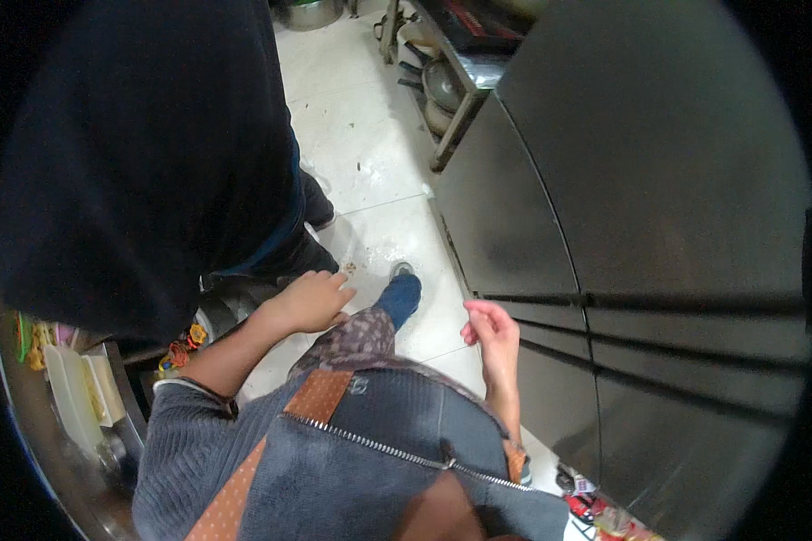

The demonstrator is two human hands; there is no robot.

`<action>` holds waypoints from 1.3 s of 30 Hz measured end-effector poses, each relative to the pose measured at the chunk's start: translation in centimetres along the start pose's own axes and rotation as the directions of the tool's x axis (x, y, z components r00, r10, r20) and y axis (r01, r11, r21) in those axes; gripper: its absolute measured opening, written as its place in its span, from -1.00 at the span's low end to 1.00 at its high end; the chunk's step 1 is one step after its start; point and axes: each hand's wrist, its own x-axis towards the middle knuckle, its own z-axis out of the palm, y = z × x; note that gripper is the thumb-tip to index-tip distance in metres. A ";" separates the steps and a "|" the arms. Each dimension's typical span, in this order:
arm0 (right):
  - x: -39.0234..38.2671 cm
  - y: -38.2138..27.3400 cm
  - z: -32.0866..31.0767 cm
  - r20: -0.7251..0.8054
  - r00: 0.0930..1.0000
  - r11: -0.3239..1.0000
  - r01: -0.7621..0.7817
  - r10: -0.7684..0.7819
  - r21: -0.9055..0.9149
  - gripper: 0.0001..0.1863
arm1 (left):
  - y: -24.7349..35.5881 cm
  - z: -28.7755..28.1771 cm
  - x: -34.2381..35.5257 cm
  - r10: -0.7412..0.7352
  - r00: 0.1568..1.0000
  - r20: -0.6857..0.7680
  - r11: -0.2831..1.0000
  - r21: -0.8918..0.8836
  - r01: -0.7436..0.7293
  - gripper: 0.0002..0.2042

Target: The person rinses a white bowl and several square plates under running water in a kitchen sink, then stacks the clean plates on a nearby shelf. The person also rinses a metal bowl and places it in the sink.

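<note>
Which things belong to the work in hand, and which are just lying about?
By the hands, so likely part of it:
- right hand, nothing visible in it, beside the steel cabinet
- left hand, nothing visible in it

Apparently just lying about:
- pans under the table
- pale containers, left
- red packets, lower right

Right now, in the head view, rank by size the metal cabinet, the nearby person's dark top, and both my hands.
1. Metal cabinet
2. Dark top
3. Left hand and right hand: they look about alike, so I won't rank them.
</note>
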 end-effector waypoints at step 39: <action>75.2 -35.8 66.8 0.960 0.033 0.899 0.343 0.276 -0.271 -0.82 | -52.3 -32.5 20.8 -0.978 0.167 0.128 -0.149 -0.981 -0.126 -0.61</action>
